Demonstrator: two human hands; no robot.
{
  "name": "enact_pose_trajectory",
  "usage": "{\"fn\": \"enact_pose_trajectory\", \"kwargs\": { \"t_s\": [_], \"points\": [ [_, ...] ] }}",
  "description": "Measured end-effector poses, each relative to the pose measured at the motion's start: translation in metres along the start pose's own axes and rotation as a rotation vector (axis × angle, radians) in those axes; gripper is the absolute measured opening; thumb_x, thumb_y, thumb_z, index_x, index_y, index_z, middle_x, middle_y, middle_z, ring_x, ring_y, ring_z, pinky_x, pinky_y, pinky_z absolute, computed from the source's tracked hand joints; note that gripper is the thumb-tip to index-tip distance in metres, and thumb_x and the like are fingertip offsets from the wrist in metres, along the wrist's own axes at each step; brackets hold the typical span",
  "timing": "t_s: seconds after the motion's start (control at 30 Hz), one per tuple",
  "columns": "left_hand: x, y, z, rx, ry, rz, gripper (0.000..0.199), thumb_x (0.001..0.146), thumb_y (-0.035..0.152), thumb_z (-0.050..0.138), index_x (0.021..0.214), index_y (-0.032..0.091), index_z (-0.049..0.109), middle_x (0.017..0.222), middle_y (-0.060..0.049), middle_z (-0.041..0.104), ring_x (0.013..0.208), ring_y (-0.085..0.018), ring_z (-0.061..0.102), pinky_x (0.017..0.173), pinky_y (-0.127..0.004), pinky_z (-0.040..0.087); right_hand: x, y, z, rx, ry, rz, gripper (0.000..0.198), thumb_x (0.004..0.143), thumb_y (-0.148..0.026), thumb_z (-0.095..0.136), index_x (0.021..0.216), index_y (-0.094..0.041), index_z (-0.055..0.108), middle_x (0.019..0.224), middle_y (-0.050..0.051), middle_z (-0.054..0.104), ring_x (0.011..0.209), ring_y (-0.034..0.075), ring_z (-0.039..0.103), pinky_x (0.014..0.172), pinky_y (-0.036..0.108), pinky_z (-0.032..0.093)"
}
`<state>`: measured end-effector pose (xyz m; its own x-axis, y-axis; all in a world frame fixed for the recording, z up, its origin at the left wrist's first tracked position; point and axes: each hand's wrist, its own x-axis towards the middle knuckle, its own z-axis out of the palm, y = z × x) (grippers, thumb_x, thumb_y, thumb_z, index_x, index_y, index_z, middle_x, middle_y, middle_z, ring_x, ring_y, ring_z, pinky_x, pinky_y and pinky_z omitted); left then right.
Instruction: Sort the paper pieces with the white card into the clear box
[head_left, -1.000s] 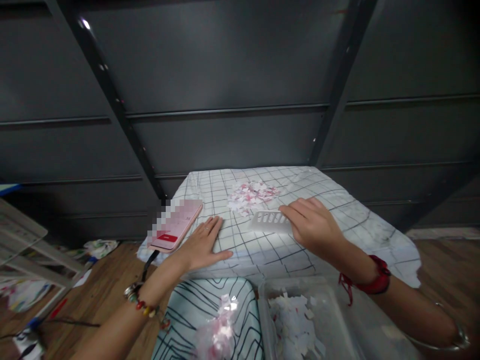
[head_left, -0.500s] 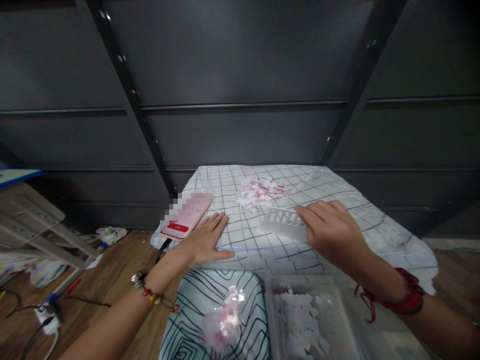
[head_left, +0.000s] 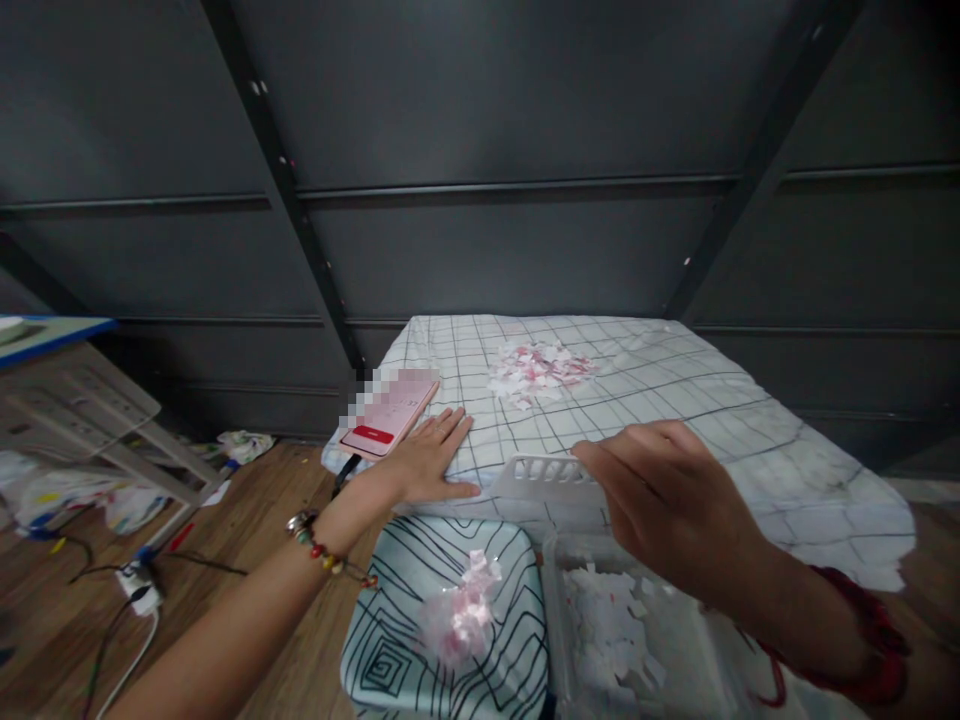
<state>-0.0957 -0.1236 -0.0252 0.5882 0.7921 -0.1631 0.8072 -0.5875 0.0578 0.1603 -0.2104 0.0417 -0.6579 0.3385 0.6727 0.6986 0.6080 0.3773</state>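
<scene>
My left hand point(head_left: 429, 462) lies flat, fingers spread, on the white checked cloth point(head_left: 660, 400) near its front left edge. Close beside it is a pink phone point(head_left: 390, 410) with a cable. My right hand point(head_left: 667, 495) pinches a white plastic piece with a row of slots point(head_left: 551, 480) by its right end. That piece is tilted over the cloth's front edge. Farther back lies a loose heap of white and pink paper scraps point(head_left: 540, 372). Below my right hand stands a clear plastic box point(head_left: 556, 640), partly hidden by my forearm, with white paper scraps point(head_left: 607, 625) inside.
A clear plastic bag with pink bits point(head_left: 461, 615) rests on a patterned teal stool seat point(head_left: 390, 650) in front of the table. On the left are a small table point(head_left: 75, 400), a white power strip point(head_left: 139, 588) and cables on the wooden floor. A dark panelled wall point(head_left: 510, 250) rises behind.
My right hand has drawn the slotted white piece back toward me, away from the scrap heap. My left hand stays flat on the cloth. The view has shifted slightly.
</scene>
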Motion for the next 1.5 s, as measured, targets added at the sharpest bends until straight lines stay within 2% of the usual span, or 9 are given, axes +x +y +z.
{"fn": "enact_pose_trajectory", "kwargs": {
  "t_s": [0.13, 0.23, 0.3, 0.47, 0.6, 0.7, 0.87, 1.23, 1.5],
  "points": [
    [0.000, -0.003, -0.001, -0.036, -0.018, 0.001, 0.103, 0.074, 0.074, 0.042, 0.145, 0.007, 0.009, 0.150, -0.019, 0.001, 0.138, -0.031, 0.002, 0.110, -0.043, 0.009, -0.001, 0.026, 0.005, -0.130, -0.037, 0.055, 0.020, 0.075, -0.006, 0.043, 0.080, -0.014, 0.060, 0.059, 0.003, 0.053, 0.061, 0.017, 0.041, 0.061, 0.031, 0.031],
    [0.002, 0.000, -0.012, -0.123, -0.107, -0.010, 0.105, 0.072, 0.077, 0.041, 0.146, 0.011, 0.006, 0.150, -0.018, -0.004, 0.137, -0.032, -0.003, 0.110, -0.046, 0.008, -0.009, 0.062, 0.018, -0.223, 0.029, 0.097, 0.022, 0.076, -0.007, 0.043, 0.087, -0.012, 0.061, 0.067, 0.005, 0.059, 0.068, 0.018, 0.047, 0.063, 0.031, 0.031],
    [0.007, 0.006, -0.021, -0.182, -0.138, -0.024, 0.104, 0.072, 0.078, 0.040, 0.146, 0.014, 0.004, 0.150, -0.016, -0.007, 0.137, -0.033, -0.006, 0.109, -0.049, 0.007, -0.016, 0.088, 0.029, -0.257, 0.013, 0.151, 0.022, 0.077, -0.007, 0.043, 0.087, -0.013, 0.061, 0.071, 0.006, 0.061, 0.070, 0.018, 0.049, 0.066, 0.031, 0.032],
    [0.037, 0.028, -0.031, -0.227, 0.030, -0.061, 0.095, 0.080, 0.073, 0.033, 0.146, 0.010, 0.005, 0.150, -0.016, -0.008, 0.136, -0.032, -0.012, 0.109, -0.049, 0.000, -0.033, 0.129, 0.057, -0.258, -0.074, 0.314, 0.024, 0.079, -0.010, 0.041, 0.091, -0.013, 0.062, 0.077, 0.007, 0.063, 0.076, 0.020, 0.051, 0.068, 0.032, 0.032],
    [0.063, 0.037, -0.020, -0.219, 0.164, -0.092, 0.089, 0.083, 0.067, 0.035, 0.145, 0.011, 0.004, 0.151, -0.015, -0.004, 0.137, -0.032, -0.008, 0.110, -0.048, 0.005, -0.037, 0.130, 0.074, -0.230, -0.098, 0.296, 0.028, 0.076, -0.006, 0.041, 0.093, -0.012, 0.062, 0.078, 0.010, 0.062, 0.078, 0.021, 0.050, 0.068, 0.033, 0.032],
    [0.071, 0.036, -0.008, -0.193, 0.186, -0.098, 0.090, 0.082, 0.067, 0.037, 0.145, 0.009, 0.006, 0.151, -0.018, 0.002, 0.137, -0.033, -0.003, 0.109, -0.049, 0.010, -0.037, 0.126, 0.079, -0.219, -0.105, 0.265, 0.029, 0.075, -0.005, 0.041, 0.094, -0.011, 0.062, 0.078, 0.009, 0.061, 0.078, 0.021, 0.049, 0.069, 0.033, 0.032],
    [0.069, 0.034, -0.002, -0.170, 0.196, -0.077, 0.091, 0.080, 0.070, 0.035, 0.144, 0.011, 0.008, 0.151, -0.019, 0.005, 0.138, -0.034, 0.002, 0.108, -0.051, 0.015, -0.033, 0.123, 0.072, -0.204, -0.109, 0.240, 0.029, 0.074, -0.003, 0.041, 0.091, -0.014, 0.062, 0.078, 0.007, 0.061, 0.077, 0.020, 0.048, 0.070, 0.031, 0.031],
    [0.065, 0.040, -0.006, -0.144, 0.196, -0.099, 0.090, 0.080, 0.069, 0.037, 0.144, 0.012, 0.008, 0.151, -0.018, 0.008, 0.138, -0.033, 0.002, 0.108, -0.051, 0.016, -0.030, 0.117, 0.068, -0.194, -0.075, 0.205, 0.030, 0.074, -0.002, 0.041, 0.090, -0.012, 0.063, 0.073, 0.007, 0.060, 0.074, 0.019, 0.047, 0.068, 0.031, 0.029],
    [0.068, 0.038, -0.002, -0.142, 0.218, -0.088, 0.090, 0.080, 0.070, 0.037, 0.143, 0.012, 0.010, 0.151, -0.017, 0.010, 0.138, -0.033, 0.004, 0.108, -0.051, 0.016, -0.027, 0.119, 0.067, -0.213, -0.083, 0.242, 0.028, 0.076, -0.005, 0.041, 0.093, -0.013, 0.062, 0.074, 0.007, 0.059, 0.075, 0.020, 0.046, 0.068, 0.032, 0.028]
  ]
}}
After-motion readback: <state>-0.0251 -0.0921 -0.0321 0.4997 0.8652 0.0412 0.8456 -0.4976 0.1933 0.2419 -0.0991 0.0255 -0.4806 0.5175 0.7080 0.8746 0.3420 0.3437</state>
